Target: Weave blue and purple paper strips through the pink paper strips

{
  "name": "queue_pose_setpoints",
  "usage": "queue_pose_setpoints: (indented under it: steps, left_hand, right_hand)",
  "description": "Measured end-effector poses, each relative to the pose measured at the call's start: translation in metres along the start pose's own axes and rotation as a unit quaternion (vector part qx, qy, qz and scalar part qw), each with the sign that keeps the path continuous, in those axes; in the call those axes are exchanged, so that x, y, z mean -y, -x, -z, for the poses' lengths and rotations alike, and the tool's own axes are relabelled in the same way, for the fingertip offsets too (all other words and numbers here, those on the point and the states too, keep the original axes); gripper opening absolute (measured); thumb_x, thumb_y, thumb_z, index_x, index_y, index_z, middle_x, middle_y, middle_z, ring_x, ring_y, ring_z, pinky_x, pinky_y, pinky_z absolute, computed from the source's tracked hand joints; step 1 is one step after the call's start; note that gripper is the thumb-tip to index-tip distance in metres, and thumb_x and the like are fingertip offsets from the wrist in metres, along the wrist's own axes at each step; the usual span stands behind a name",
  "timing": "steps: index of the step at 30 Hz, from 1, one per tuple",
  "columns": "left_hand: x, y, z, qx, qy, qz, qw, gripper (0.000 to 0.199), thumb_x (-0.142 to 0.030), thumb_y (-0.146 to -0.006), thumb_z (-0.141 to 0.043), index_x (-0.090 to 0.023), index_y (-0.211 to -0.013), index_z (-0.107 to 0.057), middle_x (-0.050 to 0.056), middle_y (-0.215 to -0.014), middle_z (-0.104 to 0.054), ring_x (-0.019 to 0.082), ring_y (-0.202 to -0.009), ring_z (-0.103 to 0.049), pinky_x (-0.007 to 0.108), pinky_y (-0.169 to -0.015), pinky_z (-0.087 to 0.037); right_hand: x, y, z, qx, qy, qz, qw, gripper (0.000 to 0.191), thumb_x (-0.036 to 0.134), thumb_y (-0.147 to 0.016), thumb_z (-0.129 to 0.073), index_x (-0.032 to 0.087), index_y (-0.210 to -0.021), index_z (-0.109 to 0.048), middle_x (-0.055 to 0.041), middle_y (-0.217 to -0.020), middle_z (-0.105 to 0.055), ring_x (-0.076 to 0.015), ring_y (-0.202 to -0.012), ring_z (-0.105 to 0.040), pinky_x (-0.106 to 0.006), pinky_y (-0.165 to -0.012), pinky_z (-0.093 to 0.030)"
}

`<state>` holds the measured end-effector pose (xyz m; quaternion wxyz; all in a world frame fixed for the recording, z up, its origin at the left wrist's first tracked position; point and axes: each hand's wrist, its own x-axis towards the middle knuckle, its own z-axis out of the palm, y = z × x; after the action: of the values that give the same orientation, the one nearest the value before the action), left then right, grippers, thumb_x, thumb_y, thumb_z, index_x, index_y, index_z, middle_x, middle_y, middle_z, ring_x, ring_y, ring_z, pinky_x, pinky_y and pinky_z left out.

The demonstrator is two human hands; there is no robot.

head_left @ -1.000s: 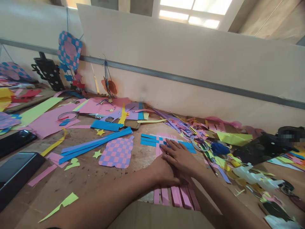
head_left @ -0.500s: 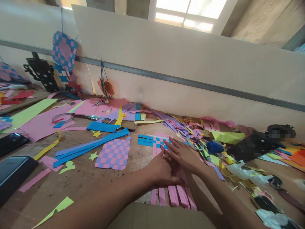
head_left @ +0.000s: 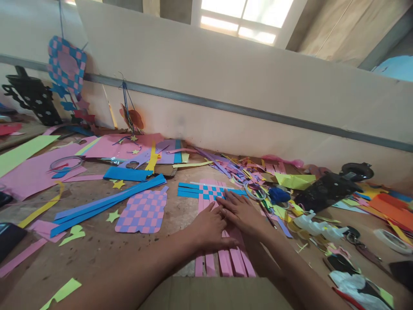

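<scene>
Pink paper strips (head_left: pixel 224 260) run toward me on the table, with blue paper strips (head_left: pixel 189 190) woven across their far end in a small checkerboard. My left hand (head_left: pixel 209 226) lies flat over the pink strips, fingers stretched out just below the weave. My right hand (head_left: pixel 243 211) rests beside it, fingers extended and overlapping the left fingertips at the lower right of the woven part. Both palms are hidden, and the hands cover the middle of the pink strips. Left of the hands lies a finished-looking purple and pink woven paper piece (head_left: pixel 142 211).
Loose blue strips (head_left: pixel 109 204) and a green paper star (head_left: pixel 112 216) lie at left. Paper scraps (head_left: pixel 245 170) pile up near the wall. A blue bundle (head_left: pixel 279 195), a black tumbler (head_left: pixel 327 191) and a tape roll (head_left: pixel 392 241) are at right. Brown cardboard (head_left: pixel 213 292) is closest to me.
The view has swung slightly right, so everything sits further left. My hands stay over the woven strips; the right fingers look a little lower and more drawn together against the left.
</scene>
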<state>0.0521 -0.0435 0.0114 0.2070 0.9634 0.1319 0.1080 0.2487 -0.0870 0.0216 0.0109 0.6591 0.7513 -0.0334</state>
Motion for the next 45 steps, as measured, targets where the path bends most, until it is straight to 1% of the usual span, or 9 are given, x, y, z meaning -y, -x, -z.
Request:
queue_pose_setpoints:
  steps: [3, 7, 9, 13, 18, 23, 29, 37, 45]
  left_hand:
    - [0.002, 0.001, -0.001, 0.001, -0.008, 0.001, 1.0, 0.077, -0.073, -0.099, -0.051, -0.02, -0.154, -0.055, 0.013, -0.161, -0.053, 0.032, -0.157, -0.037, 0.054, -0.133, -0.017]
    - [0.007, 0.0, -0.005, 0.024, -0.022, 0.0, 0.999, 0.09, -0.08, -0.1, -0.037, -0.018, -0.166, -0.036, 0.016, -0.174, -0.027, 0.032, -0.164, -0.022, 0.059, -0.132, -0.012]
    - [0.009, -0.001, -0.007, 0.029, -0.019, -0.001, 0.999, 0.093, -0.081, -0.1, -0.035, -0.017, -0.168, -0.031, 0.017, -0.175, -0.023, 0.032, -0.164, -0.02, 0.06, -0.132, -0.011]
    - [0.01, -0.002, -0.008, 0.022, -0.02, -0.004, 1.0, 0.093, -0.081, -0.1, -0.035, -0.017, -0.167, -0.033, 0.017, -0.174, -0.026, 0.032, -0.164, -0.021, 0.06, -0.132, -0.011]
    - [0.009, -0.001, -0.006, 0.026, -0.018, -0.003, 1.0, 0.09, -0.081, -0.1, -0.035, -0.018, -0.164, -0.04, 0.016, -0.172, -0.032, 0.03, -0.163, -0.023, 0.058, -0.133, -0.01]
    - [0.01, -0.001, -0.008, 0.022, -0.012, 0.005, 1.0, 0.093, -0.084, -0.098, -0.033, -0.02, -0.166, -0.036, 0.015, -0.174, -0.028, 0.031, -0.164, -0.021, 0.056, -0.133, -0.005]
    - [0.008, -0.001, -0.005, 0.035, -0.025, 0.016, 0.999, 0.091, -0.083, -0.099, -0.033, -0.023, -0.168, -0.032, 0.014, -0.174, -0.028, 0.031, -0.163, -0.023, 0.055, -0.133, -0.008]
    - [0.008, -0.001, -0.004, 0.042, -0.028, 0.018, 0.999, 0.092, -0.082, -0.1, -0.031, -0.021, -0.168, -0.031, 0.014, -0.174, -0.028, 0.031, -0.163, -0.024, 0.053, -0.133, -0.011]
    - [0.007, -0.002, 0.005, 0.045, -0.017, -0.001, 0.999, 0.078, -0.072, -0.106, -0.033, -0.02, -0.164, -0.041, 0.015, -0.173, -0.03, 0.03, -0.163, -0.023, 0.056, -0.131, -0.017]
  right_hand:
    - [-0.009, 0.002, 0.001, -0.012, -0.012, -0.01, 1.0, 0.056, 0.057, -0.111, -0.031, 0.04, -0.161, -0.048, -0.0023, -0.173, -0.035, -0.0316, -0.161, -0.031, -0.059, -0.127, -0.03]
    - [-0.031, 0.011, 0.005, -0.038, -0.037, -0.056, 0.997, 0.06, 0.062, -0.11, -0.026, 0.038, -0.161, -0.048, -0.0037, -0.176, -0.028, -0.0321, -0.162, -0.025, -0.062, -0.128, -0.027]
    - [-0.037, 0.015, 0.006, -0.034, -0.045, -0.064, 0.996, 0.062, 0.064, -0.11, -0.025, 0.037, -0.16, -0.049, -0.0044, -0.177, -0.026, -0.0323, -0.163, -0.024, -0.062, -0.128, -0.026]
    - [-0.032, 0.017, 0.005, -0.026, -0.047, -0.058, 0.997, 0.059, 0.064, -0.11, -0.028, 0.04, -0.158, -0.052, -0.0025, -0.176, -0.03, -0.0317, -0.162, -0.027, -0.058, -0.128, -0.029]
    - [-0.018, 0.015, 0.003, -0.023, -0.036, -0.046, 0.998, 0.055, 0.056, -0.111, -0.03, 0.038, -0.158, -0.052, -0.0063, -0.173, -0.035, -0.0324, -0.161, -0.03, -0.059, -0.128, -0.028]
    - [-0.025, 0.01, 0.002, -0.024, -0.032, -0.063, 0.997, 0.062, 0.062, -0.11, -0.025, 0.037, -0.161, -0.049, -0.0065, -0.175, -0.033, -0.0328, -0.161, -0.03, -0.059, -0.127, -0.028]
    - [-0.032, 0.006, -0.006, -0.026, -0.006, -0.082, 0.996, 0.061, 0.06, -0.108, -0.028, 0.037, -0.16, -0.05, -0.0028, -0.174, -0.036, -0.034, -0.159, -0.033, -0.056, -0.126, -0.032]
    - [-0.03, 0.008, -0.007, -0.036, -0.009, -0.072, 0.997, 0.061, 0.058, -0.109, -0.029, 0.036, -0.163, -0.045, -0.0035, -0.174, -0.035, -0.0344, -0.16, -0.032, -0.058, -0.127, -0.031]
    - [-0.026, 0.027, -0.001, -0.037, -0.038, -0.055, 0.997, 0.063, 0.06, -0.11, -0.027, 0.032, -0.164, -0.044, -0.0083, -0.174, -0.033, -0.0318, -0.161, -0.031, -0.06, -0.128, -0.028]
